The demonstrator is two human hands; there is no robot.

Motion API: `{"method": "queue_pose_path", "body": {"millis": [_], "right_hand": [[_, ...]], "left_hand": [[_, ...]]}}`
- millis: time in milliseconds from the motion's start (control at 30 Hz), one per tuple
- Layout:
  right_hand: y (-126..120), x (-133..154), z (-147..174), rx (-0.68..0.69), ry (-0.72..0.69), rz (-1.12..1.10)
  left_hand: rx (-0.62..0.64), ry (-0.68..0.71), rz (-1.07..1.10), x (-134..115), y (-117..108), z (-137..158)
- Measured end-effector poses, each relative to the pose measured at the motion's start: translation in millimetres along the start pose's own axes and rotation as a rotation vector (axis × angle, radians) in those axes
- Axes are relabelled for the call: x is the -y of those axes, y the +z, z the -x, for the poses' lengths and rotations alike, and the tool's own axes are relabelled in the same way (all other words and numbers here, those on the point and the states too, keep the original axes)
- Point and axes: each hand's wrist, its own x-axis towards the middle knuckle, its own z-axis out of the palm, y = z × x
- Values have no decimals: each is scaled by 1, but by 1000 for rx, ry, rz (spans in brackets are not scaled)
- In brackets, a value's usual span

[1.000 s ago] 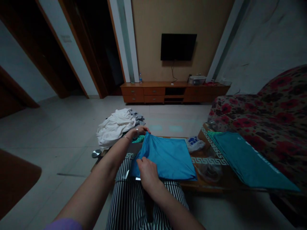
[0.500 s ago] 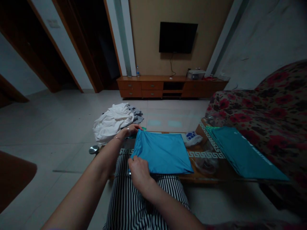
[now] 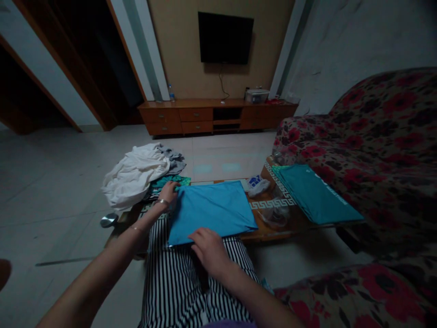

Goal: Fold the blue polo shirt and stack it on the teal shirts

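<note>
Two hands on one folded blue cloth (image 3: 211, 210), which lies flat at the near-left part of the desk (image 3: 273, 230), its near edge hanging over the desk's near edge toward the striped lap (image 3: 186, 278).

Left hand (image 3: 168, 193): at the cloth's far-left corner, fingers curled down onto it. Pinch or just a press, can't tell at this light level.

Right hand (image 3: 209, 246): palm down, fingers loosely spread on the cloth's near edge. Flat press, nothing clamped.

Around it:
- white heap of clothes (image 3: 133, 175) at the far-left corner of the desk, spilling past the edge
- patterned green piece (image 3: 167, 181) just beyond the left hand, partly under the heap
- small white-and-blue bag (image 3: 256, 184) near the far edge, just past the cloth's right corner
- folded teal shirt (image 3: 316, 196) on the right end, well apart from the blue one
- floral sofa (image 3: 368, 136) behind the right end

Risks, my read:
- near edge is unsupported; if the right hand lifts first, the fold could slide off onto the lap
- near-right corner looks slightly skewed, so layers may be misaligned; smoothing toward it could push the skew further
- left hand sits close to the heap; a sideways drag could snag the green piece and pull it along
</note>
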Motion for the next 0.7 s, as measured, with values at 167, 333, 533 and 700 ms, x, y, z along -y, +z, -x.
{"method": "queue_pose_path", "body": {"millis": [167, 333, 533, 700], "right_hand": [[-45, -98, 88, -496, 328, -60], [-57, -158, 127, -622, 530, -52], [-39, -152, 104, -552, 456, -5], [-28, -146, 87, -577, 490, 24]], "left_hand": [[37, 85, -15, -21, 3, 76], [196, 238, -31, -45, 0, 142], [153, 175, -7, -53, 6, 146], [32, 103, 38, -59, -3, 144]]}}
